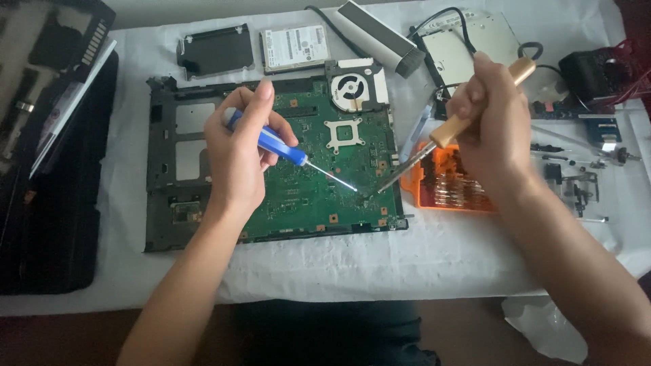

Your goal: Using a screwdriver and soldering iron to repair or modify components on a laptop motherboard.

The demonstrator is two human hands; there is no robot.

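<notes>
A green laptop motherboard (pixel 305 183) lies in a black chassis frame (pixel 163 183) on a white cloth. My left hand (pixel 237 152) grips a blue-handled screwdriver (pixel 285 148), its thin shaft slanting down to the right onto the board. My right hand (pixel 485 122) holds a wooden-handled soldering iron (pixel 451 125), whose metal tip slants down to the left. Both tips meet close together at a spot near the board's lower right corner.
An orange bit tray (pixel 424 193) sits right of the board. A hard drive (pixel 295 47), a black drive caddy (pixel 215 51), an optical drive (pixel 468 51), cables and small screws lie at the back and right. A black tool case (pixel 47 169) is left.
</notes>
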